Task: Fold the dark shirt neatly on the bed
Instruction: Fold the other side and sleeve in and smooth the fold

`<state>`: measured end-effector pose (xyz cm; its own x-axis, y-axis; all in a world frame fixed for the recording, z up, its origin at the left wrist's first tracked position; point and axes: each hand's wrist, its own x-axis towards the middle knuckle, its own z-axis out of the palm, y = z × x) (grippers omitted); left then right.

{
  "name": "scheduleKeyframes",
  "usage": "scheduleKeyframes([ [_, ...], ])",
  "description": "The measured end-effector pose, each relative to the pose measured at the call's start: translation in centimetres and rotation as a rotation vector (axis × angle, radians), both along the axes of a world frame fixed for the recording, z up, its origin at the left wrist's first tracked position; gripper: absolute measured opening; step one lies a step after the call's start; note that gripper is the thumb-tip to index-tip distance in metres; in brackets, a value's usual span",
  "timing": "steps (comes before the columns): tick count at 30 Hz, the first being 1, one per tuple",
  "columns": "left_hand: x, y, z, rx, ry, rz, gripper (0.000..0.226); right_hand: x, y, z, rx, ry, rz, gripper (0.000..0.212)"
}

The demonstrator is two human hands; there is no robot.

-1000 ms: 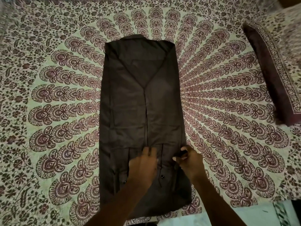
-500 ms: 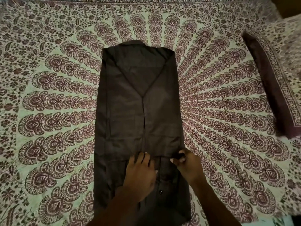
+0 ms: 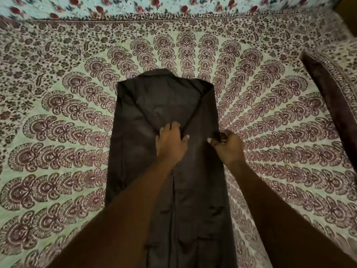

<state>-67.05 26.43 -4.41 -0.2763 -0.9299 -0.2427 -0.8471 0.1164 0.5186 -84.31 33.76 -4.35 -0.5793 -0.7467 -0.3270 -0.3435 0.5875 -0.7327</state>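
The dark shirt point(image 3: 143, 171) lies face down on the patterned bed sheet point(image 3: 58, 151) as a long narrow strip. Both its sides are folded in and its collar points away from me. My left hand point(image 3: 171, 145) rests flat on the cloth near the point of the V where the folded sides meet, fingers apart. My right hand point(image 3: 229, 148) is closed on the shirt's right edge at the same height, pinching the fabric. My forearms hide part of the shirt's lower half, and the hem runs out of view at the bottom.
A pillow point(image 3: 332, 105) in matching print with a dark border lies at the right edge of the bed. A light cloth with red flowers point(image 3: 154, 6) runs along the far side. Bare sheet surrounds the shirt on the left and right.
Both hands have slid from near the shirt's hem up toward its collar end. The left stays flat and the right still pinches the right edge. The view has shifted forward.
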Motion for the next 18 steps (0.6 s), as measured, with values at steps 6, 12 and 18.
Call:
scheduleKeyframes([
  [6, -0.5, -4.2, -2.0, 0.196, 0.120, 0.101, 0.019, -3.5, -12.1, -1.1, -0.087, 0.066, 0.040, 0.038],
  [12, 2.0, -3.6, -3.0, 0.123, 0.038, 0.006, 0.009, -3.9, -19.3, -1.4, -0.130, 0.078, 0.014, 0.045],
  [18, 2.1, -4.0, -3.1, 0.062, 0.040, -0.048, 0.006, -4.4, -23.5, -2.5, 0.036, 0.149, 0.100, 0.031],
])
